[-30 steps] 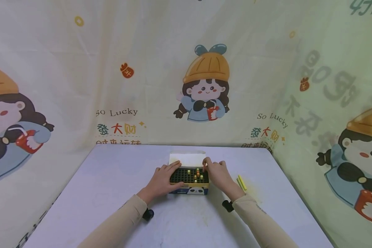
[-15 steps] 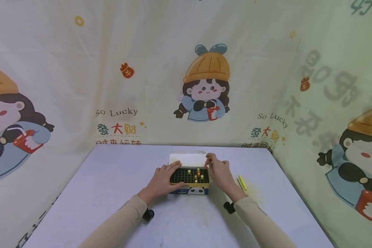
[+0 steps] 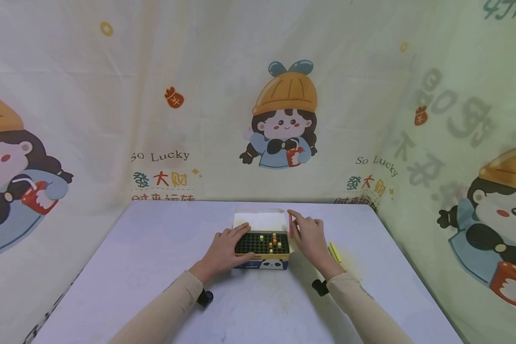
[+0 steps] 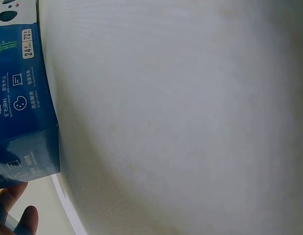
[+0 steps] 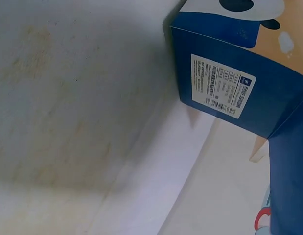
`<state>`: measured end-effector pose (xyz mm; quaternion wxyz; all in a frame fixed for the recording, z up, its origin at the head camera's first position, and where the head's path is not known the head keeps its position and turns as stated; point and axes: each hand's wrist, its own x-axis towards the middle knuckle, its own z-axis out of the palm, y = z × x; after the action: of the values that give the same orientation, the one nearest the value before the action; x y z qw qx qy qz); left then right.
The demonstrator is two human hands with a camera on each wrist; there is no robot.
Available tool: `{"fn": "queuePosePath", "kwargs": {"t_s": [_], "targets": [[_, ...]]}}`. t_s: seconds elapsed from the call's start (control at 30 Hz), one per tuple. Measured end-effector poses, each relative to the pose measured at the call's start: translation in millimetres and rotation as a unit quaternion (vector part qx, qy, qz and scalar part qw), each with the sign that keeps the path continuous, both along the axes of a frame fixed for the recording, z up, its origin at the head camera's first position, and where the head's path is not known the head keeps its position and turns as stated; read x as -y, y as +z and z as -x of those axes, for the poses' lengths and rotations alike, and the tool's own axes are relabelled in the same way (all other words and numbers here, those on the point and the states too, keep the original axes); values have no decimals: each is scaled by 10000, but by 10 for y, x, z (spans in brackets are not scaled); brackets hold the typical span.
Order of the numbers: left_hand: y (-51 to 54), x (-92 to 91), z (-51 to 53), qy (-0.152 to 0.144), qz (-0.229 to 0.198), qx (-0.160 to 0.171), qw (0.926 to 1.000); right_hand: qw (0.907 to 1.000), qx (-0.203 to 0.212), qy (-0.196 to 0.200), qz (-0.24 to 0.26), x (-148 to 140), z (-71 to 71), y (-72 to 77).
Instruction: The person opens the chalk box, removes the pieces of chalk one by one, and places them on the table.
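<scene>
The left hand (image 3: 223, 249) rests against the left end of a blue-and-yellow cardboard box with a panda print (image 3: 249, 264), fingers extended and thumb along the front edge, seemingly to steady it. The white cardboard lid (image 3: 260, 220) lies folded back, presumably leaving the black perforated insert (image 3: 250, 244) and its few short coloured sticks within reach. The right hand (image 3: 310, 240) pinches a slim reddish stick (image 3: 290, 226) near upright by the lid's right edge; at this size I cannot tell whether they touch. Two yellowish sticks (image 3: 336, 253) lie handy beside the right forearm. The smooth white table (image 3: 155, 258) meets pale fabric hangings (image 3: 219, 119) printed with cartoon girls.
</scene>
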<state>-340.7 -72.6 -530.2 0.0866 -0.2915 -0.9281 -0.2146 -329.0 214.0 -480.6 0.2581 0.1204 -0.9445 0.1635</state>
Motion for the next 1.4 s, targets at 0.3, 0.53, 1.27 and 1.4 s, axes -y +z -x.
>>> {"fn": "queuePosePath", "kwargs": {"t_s": [0.3, 0.53, 1.27, 1.4], "targets": [[-19, 10, 14, 32, 34, -11, 10000, 9990, -245, -287, 221, -119, 50, 23], [-24, 13, 13, 69, -3, -22, 10000, 9971, 334, -649, 227, -248, 64, -5], [16, -23, 4, 78, 136, 97, 9998, 9848, 1485, -825, -361, -712, 69, -316], [5, -15, 8, 78, 131, 88, 9998, 9809, 1712, -822, -430, -757, 55, -358]]}}
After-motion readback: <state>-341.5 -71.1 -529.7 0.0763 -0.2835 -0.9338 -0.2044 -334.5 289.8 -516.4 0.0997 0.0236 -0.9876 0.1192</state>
